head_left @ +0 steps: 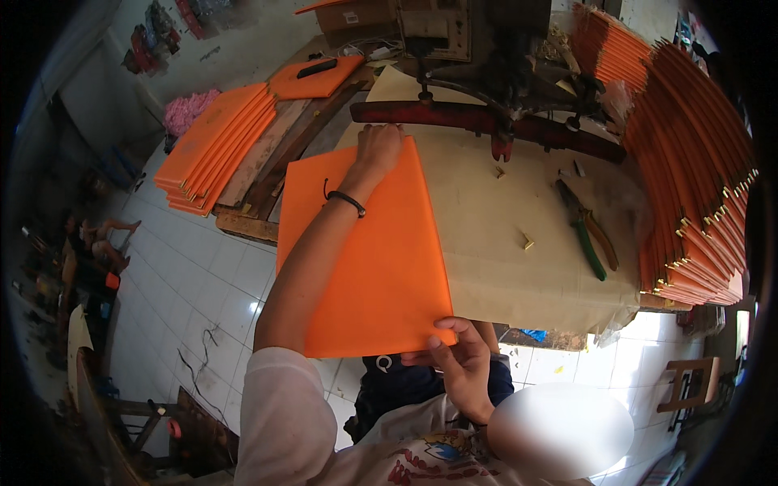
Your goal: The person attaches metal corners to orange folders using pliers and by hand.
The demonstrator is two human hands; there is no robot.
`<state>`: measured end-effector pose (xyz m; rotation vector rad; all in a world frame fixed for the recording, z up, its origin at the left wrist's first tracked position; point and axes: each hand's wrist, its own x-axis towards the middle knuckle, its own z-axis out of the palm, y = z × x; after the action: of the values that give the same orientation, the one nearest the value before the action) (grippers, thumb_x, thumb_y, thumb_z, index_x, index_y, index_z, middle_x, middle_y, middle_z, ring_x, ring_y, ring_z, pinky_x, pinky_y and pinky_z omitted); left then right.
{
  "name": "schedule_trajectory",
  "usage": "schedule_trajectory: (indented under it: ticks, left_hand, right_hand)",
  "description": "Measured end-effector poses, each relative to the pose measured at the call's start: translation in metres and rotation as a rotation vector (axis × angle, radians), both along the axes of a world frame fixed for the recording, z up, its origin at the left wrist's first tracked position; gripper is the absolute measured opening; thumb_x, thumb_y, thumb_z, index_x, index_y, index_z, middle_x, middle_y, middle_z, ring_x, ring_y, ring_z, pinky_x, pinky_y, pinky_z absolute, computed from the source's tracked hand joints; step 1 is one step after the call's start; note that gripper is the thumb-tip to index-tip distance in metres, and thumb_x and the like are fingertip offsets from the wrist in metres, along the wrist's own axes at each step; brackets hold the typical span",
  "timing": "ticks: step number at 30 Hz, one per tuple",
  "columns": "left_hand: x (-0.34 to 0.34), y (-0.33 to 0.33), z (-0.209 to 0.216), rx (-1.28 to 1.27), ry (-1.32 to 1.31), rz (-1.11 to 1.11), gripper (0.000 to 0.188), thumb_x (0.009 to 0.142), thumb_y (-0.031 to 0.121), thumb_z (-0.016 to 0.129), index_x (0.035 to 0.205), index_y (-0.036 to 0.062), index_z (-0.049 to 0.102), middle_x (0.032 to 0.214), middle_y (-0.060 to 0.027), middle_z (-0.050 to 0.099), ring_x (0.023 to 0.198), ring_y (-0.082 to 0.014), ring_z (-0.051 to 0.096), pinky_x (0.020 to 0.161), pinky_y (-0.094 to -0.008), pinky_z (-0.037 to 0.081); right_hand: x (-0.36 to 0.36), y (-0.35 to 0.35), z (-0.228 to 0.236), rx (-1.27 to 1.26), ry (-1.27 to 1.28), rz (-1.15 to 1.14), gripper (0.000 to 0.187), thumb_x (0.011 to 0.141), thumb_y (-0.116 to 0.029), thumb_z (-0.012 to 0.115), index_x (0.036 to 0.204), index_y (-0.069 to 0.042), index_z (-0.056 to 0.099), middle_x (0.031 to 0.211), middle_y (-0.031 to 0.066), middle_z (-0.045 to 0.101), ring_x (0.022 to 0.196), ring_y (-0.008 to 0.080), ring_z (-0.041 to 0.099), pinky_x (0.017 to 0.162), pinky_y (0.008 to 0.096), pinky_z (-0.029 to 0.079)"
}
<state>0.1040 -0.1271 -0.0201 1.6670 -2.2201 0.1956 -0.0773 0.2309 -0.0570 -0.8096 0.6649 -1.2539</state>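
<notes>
A flat orange folder (373,251) is tilted across the near left side of the work table, its near edge over my lap. My left hand (379,150) reaches across it, with the fingers curled at its far edge near the dark red bar of a metal press (438,116). At the near right corner, my right hand (463,360) pinches the folder between thumb and fingers. Small brass-coloured metal corner pieces (527,241) lie on the tan paper (486,267) to the right. Pliers (585,231) with green and orange handles lie there too.
A tall stack of orange folders (689,178), with brass-coloured corners, stands at the right. Another stack (215,150) sits at the left table edge. Behind it, a black object (317,68) rests on an orange folder. A wooden stool (689,385) stands at the lower right.
</notes>
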Motion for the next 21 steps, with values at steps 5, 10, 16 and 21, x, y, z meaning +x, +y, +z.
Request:
schedule_trajectory:
  ticks: [5,10,16,21]
  left_hand:
    - [-0.032,0.034,-0.009,0.072,0.0,-0.03,0.039,0.105,0.03,0.041,0.126,0.0021,0.058,0.137,-0.0226,0.054,0.13,-0.0444,0.048,0.109,-0.0551,0.036]
    - [-0.004,0.009,-0.03,-0.074,-0.244,-0.206,0.044,0.099,0.033,0.042,0.125,0.0005,0.056,0.141,-0.0268,0.048,0.124,-0.0418,0.053,0.101,-0.0575,0.042]
    - [-0.028,-0.001,-0.01,0.132,0.072,-0.137,0.036,0.097,0.029,0.043,0.117,0.0042,0.061,0.126,-0.0191,0.062,0.122,-0.0368,0.057,0.102,-0.0506,0.044]
    - [-0.023,-0.011,-0.005,0.233,0.011,-0.114,0.043,0.098,0.035,0.044,0.123,0.0059,0.064,0.121,-0.018,0.067,0.117,-0.0353,0.061,0.101,-0.0461,0.046]
  right_hand:
    - [-0.007,-0.003,-0.005,-0.019,0.015,-0.044,0.021,0.104,-0.003,0.053,0.124,0.002,0.048,0.105,0.0221,0.068,0.09,0.0326,0.075,0.083,0.0435,0.064]
    - [-0.002,0.0,-0.008,-0.058,0.02,-0.02,0.019,0.104,-0.003,0.053,0.122,0.001,0.048,0.108,0.0219,0.066,0.092,0.0337,0.074,0.083,0.0451,0.065]
    - [0.004,-0.015,-0.014,-0.146,0.144,-0.081,0.028,0.101,-0.007,0.061,0.127,-0.003,0.052,0.091,0.0172,0.074,0.089,0.0218,0.076,0.075,0.0272,0.059]
    - [-0.029,-0.048,0.037,-0.331,0.922,0.171,0.038,0.098,-0.018,0.067,0.133,-0.008,0.054,0.09,0.0115,0.069,0.078,0.0205,0.074,0.07,0.0321,0.057]
